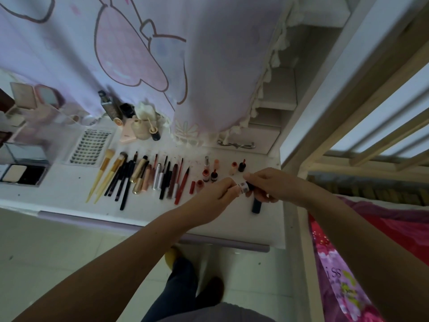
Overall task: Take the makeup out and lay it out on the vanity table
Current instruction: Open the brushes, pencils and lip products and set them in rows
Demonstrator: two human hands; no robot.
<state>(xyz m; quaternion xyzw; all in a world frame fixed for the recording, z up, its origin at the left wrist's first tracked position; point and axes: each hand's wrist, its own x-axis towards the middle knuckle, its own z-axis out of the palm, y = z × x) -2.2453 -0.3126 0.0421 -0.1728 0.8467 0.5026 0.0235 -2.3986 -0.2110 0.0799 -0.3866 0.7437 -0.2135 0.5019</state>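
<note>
A small dark tube [246, 187] with a white label is sitting between both hands, just above the vanity table [69, 194] near its right edge. The left hand [220, 191] is pinching the labelled end with curled fingers, and the right hand [269, 185] is gripping the dark end at 3 o'clock. A dark cap [256, 205] is lying at 5 o'clock. Brushes and pencils [144, 177] are lying in a row at 9 o'clock, small bottles [210, 175] at 11 o'clock.
</note>
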